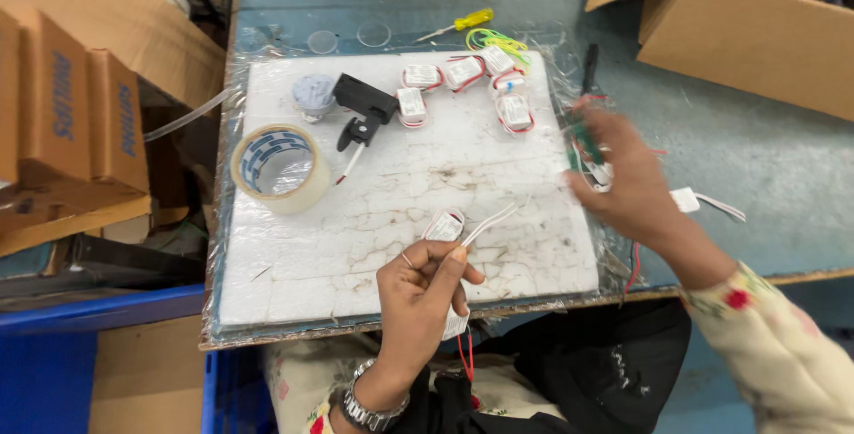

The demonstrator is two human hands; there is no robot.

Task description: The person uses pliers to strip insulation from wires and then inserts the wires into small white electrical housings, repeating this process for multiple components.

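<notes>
Pinching a small white rectangular module with red and white wire leads point(445, 226) in my left hand point(418, 296) above the white foam-board counter point(356, 247), I risk snagging those leads; my right hand point(623, 180), blurred, closes around a green-handled tool point(583, 136), whose tip could nick them.

- A small white rectangular module point(444, 226) with red markings sits low in the frame's centre, pinched at fingertip height, with thin white wires fanning up to the right.
- A green-handled tool point(583, 136), partly hidden and blurred, stands roughly upright at centre right.
</notes>
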